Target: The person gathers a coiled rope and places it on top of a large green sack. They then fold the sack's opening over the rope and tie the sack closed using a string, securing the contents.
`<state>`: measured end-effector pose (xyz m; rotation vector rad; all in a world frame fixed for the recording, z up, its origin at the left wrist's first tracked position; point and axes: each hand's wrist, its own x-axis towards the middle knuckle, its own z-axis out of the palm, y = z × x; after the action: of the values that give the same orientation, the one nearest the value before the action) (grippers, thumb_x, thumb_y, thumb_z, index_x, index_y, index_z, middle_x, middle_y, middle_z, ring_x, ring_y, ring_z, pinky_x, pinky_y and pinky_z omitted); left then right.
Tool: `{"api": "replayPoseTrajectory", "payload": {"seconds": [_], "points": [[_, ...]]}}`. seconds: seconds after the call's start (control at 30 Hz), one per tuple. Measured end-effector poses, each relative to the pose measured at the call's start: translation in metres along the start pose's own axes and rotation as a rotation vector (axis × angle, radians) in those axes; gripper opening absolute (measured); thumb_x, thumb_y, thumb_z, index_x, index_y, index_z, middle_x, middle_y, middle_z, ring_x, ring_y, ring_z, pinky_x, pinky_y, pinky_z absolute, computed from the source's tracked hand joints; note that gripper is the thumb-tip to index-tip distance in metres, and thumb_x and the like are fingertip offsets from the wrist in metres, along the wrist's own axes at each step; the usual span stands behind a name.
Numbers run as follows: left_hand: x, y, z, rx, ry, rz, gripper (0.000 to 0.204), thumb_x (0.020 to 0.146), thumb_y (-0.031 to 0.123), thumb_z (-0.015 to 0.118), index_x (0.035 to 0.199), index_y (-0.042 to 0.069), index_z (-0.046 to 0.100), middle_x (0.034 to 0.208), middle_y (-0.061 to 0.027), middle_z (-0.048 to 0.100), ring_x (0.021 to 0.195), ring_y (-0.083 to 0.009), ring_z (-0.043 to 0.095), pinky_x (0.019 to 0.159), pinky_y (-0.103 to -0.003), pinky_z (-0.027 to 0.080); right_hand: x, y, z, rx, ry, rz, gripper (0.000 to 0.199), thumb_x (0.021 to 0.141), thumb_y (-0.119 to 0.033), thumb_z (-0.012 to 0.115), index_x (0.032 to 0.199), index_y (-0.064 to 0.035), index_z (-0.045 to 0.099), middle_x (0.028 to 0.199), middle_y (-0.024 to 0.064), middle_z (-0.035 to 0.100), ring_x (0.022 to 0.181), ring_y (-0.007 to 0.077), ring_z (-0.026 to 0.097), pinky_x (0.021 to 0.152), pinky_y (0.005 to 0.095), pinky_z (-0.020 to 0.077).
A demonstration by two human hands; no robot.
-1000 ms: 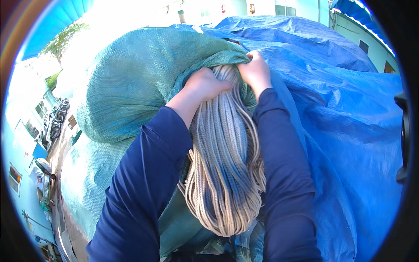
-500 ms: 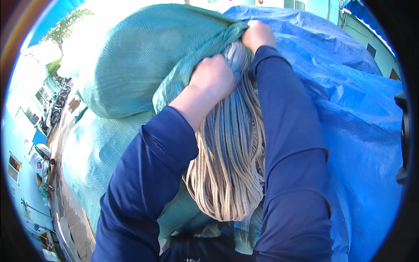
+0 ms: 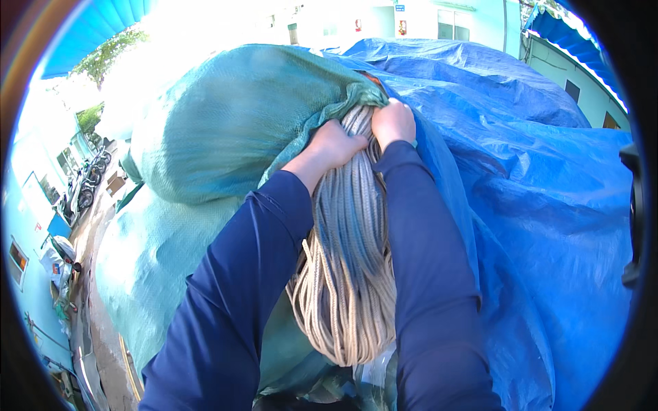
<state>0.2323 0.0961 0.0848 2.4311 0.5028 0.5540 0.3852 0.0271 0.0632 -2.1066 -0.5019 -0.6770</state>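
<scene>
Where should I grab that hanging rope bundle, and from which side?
Probably grip the rope bundle at its narrow neck, coming from the near side: it gathers there beside the sack, while its lower end fans out loosely.

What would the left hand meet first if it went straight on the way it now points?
The left hand would likely meet the braided rope bundle, already at its thumb; depth there is unclear.
</scene>
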Motion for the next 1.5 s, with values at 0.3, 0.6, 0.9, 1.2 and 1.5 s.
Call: {"api": "replayPoseTrajectory", "payload": {"seconds": [0.3,0.6,0.9,1.2,1.5], "points": [[-0.056,-0.033,0.026,-0.073,0.198,0.215,0.076,0.085,0.039,0.074,0.133,-0.016,0.053,0.128,-0.0364,0.063,0.122,-0.0401,0.064,0.108,-0.040,0.047,0.039,0.049,0.001,0.068,0.081,-0.444,0.035,0.088,-0.041,0.068,0.101,-0.0090,0.077,0.098,0.0239,0.073,0.098,0.0453,0.068,0.084,0.0480,0.0565],[-0.028,-0.061,0.041,-0.434,0.100,0.196,0.075,0.086,0.037,0.075,0.135,-0.016,0.052,0.126,-0.0297,0.066,0.117,-0.0340,0.066,0.106,-0.037,0.047,-0.007,0.022,-0.025,0.147,-0.199,-0.202,0.056,0.087,-0.049,0.076,0.116,-0.0010,0.072,0.109,0.0248,0.074,0.103,0.0426,0.071,0.090,0.0468,0.0559],[-0.018,-0.020,-0.013,0.115,0.062,0.216,0.072,0.084,0.044,0.076,0.123,-0.015,0.061,0.111,-0.0319,0.071,0.105,-0.0406,0.070,0.097,-0.042,0.052,0.006,0.028,0.005,-0.043,0.205,-0.197,0.022,0.083,-0.019,0.071,0.100,-0.0052,0.071,0.093,0.0215,0.074,0.089,0.0427,0.072,0.081,0.0518,0.0570],[0.087,-0.044,-0.041,-0.013,-0.081,0.292,0.062,0.083,0.037,0.072,0.119,-0.013,0.068,0.109,-0.0274,0.074,0.101,-0.0351,0.072,0.095,-0.038,0.053,0.095,0.072,0.065,0.161,0.272,-0.534,0.025,0.082,-0.032,0.076,0.088,-0.0101,0.065,0.083,0.0206,0.071,0.082,0.0445,0.069,0.071,0.0549,0.0541],[0.114,-0.061,-0.043,-0.092,-0.168,0.257,0.047,0.090,0.029,0.069,0.116,-0.009,0.069,0.105,-0.0176,0.074,0.094,-0.0236,0.071,0.088,-0.035,0.054,0.058,0.043,0.025,0.040,0.113,-0.218,0.020,0.083,-0.011,0.065,0.096,-0.0010,0.077,0.099,0.0286,0.073,0.097,0.0467,0.070,0.088,0.0522,0.0558]]}}
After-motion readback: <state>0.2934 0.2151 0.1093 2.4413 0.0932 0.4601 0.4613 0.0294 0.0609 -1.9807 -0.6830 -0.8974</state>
